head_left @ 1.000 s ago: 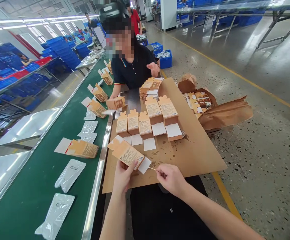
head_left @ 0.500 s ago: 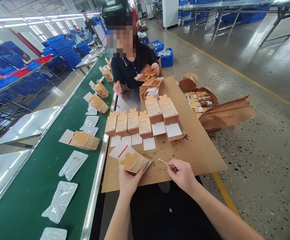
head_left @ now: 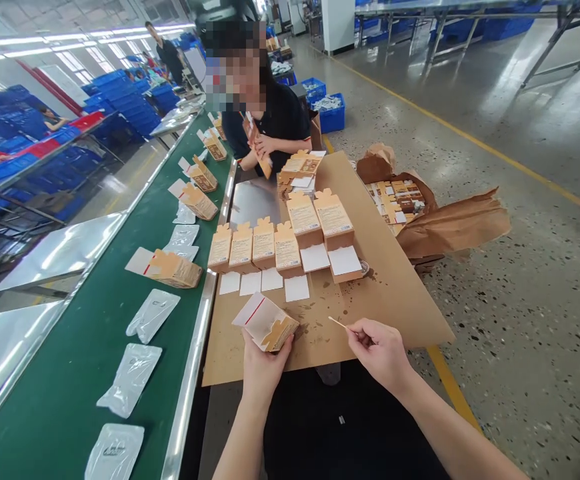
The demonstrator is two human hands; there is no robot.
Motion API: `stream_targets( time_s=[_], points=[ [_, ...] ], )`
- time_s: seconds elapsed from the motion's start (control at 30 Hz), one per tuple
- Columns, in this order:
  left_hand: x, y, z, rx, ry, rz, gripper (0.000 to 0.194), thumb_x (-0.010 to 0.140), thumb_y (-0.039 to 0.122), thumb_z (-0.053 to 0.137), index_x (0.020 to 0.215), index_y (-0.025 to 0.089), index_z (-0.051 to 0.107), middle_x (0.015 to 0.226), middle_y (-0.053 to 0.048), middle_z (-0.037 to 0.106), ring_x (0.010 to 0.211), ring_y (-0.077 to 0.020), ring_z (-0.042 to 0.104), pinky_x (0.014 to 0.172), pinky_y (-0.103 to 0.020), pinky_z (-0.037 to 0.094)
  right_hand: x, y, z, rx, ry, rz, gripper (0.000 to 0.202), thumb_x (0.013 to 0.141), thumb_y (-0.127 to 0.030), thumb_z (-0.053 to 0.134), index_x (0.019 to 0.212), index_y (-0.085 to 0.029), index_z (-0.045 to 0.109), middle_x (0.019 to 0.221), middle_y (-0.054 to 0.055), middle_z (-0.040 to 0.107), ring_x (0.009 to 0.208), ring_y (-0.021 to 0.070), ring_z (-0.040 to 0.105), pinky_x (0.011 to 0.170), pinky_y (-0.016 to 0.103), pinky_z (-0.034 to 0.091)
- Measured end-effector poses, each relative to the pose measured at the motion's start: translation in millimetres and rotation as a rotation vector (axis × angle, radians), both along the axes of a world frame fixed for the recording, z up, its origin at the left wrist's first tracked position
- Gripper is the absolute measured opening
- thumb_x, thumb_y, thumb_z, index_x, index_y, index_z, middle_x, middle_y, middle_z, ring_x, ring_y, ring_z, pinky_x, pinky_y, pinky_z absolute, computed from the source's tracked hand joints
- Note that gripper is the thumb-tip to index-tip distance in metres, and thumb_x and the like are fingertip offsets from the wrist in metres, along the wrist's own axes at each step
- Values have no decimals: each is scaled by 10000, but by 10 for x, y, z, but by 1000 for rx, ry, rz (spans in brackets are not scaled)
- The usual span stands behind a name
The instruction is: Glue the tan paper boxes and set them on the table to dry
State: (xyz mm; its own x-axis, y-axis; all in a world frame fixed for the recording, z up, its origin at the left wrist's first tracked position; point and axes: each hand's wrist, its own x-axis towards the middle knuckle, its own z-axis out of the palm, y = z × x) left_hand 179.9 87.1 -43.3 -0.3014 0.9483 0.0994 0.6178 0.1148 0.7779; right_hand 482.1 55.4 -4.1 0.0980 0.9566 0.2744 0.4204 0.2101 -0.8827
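Observation:
My left hand [head_left: 265, 360] grips a small brown carton [head_left: 281, 331] whose white flap with a red strip stands open toward the left. Pinched in my right hand [head_left: 377, 347] is a cotton swab [head_left: 337, 322], its tip pointing left toward the carton but apart from it. Both hands are over the near edge of a cardboard-covered table [head_left: 395, 293]. Beyond them several printed cartons [head_left: 275, 247] stand in a row, white flaps hanging toward me. Two more cartons [head_left: 333, 217] sit higher at the right end of that row.
On the left runs a green conveyor belt [head_left: 85, 333] bearing silver pouches [head_left: 130, 380] and open cartons [head_left: 177, 268]. Across the table a co-worker [head_left: 280, 120] handles a flat carton beside a stack of flat cartons [head_left: 300, 167]. Torn brown wrapping paper [head_left: 455, 223] lies at right on the floor.
My left hand has tipped the carton, so its flap and opening face me more. My right hand with the swab has shifted slightly right. Pouches on the belt have moved away from me.

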Motion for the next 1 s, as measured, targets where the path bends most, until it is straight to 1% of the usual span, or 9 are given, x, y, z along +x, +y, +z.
stream_targets(
  time_s=[0.1,0.23,0.4,0.47,0.57,0.63,0.73,0.87,1.0],
  points=[
    [-381,16,99,52,98,219,836,741,757,951,1352,275,646,1274,-190,818,1279,-500,832,1066,-652,693,38,14,11,27,6,-21,447,1147,-462,678,740,-278,695,611,-26,616,516,146,533,515,264,505],
    [-1237,-10,375,-26,161,561,971,643,795,978,1370,275,599,1328,-196,803,1331,-534,801,1127,-736,662,150,6,35,39,7,-69,419,1118,-452,723,753,-250,764,604,-15,643,499,141,552,505,253,514],
    [-1870,148,691,-133,289,565,737,640,707,933,1152,243,679,1296,-243,780,1518,-623,667,1334,-807,481,134,71,96,41,29,-69,394,1081,-458,756,755,-242,810,591,-3,673,487,154,600,507,252,548],
    [-1902,217,743,-173,318,591,779,603,726,952,1136,226,682,1255,-268,767,1532,-672,620,1350,-843,417,110,97,119,13,29,-38,412,1084,-473,755,746,-244,811,600,7,679,498,166,613,516,263,565],
    [-1794,158,709,-112,304,712,1089,510,742,1019,1367,189,638,1360,-277,720,1562,-673,555,1344,-853,395,144,89,131,-20,9,-38,437,1079,-514,757,731,-256,813,598,18,679,498,186,623,510,285,581],
    [-1648,47,629,70,257,777,1200,518,694,1036,1508,208,564,1403,-232,667,1524,-601,576,1297,-795,476,216,50,124,-20,-4,-90,430,1063,-540,770,733,-268,820,596,24,689,494,203,638,505,301,595],
    [-1368,82,544,339,64,681,999,645,624,982,1469,262,549,1295,-109,614,1271,-414,696,1127,-617,617,330,-28,105,-9,-5,-183,414,1036,-566,795,734,-285,821,584,25,688,469,212,641,487,311,599],
    [-1017,930,680,200,-178,392,623,870,613,810,1345,245,648,1304,-125,686,1264,-331,721,1160,-499,600,383,-103,104,-25,2,-200,467,1033,-637,789,713,-297,810,559,29,671,440,219,619,436,318,560],
    [-898,2016,869,46,-235,288,585,921,644,816,1284,192,742,1262,-161,797,1294,-344,752,1205,-487,580,416,-150,141,-43,-20,-206,456,1026,-623,796,715,-290,813,572,30,688,463,214,640,466,307,573]
  ],
)
